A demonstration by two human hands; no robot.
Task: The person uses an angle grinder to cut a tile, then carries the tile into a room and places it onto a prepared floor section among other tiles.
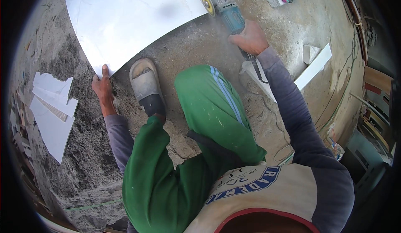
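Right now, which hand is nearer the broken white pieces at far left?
Left. The left hand, thumb on the white slab, is just right of the broken white pieces; the right hand, gripping the angle grinder, is farther to their right.

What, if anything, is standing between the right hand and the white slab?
Only the angle grinder: the right hand holds its body, and its yellow disc is at the right edge of the white slab. Nothing else visible stands between them. The left hand touches the slab directly, at its near corner.
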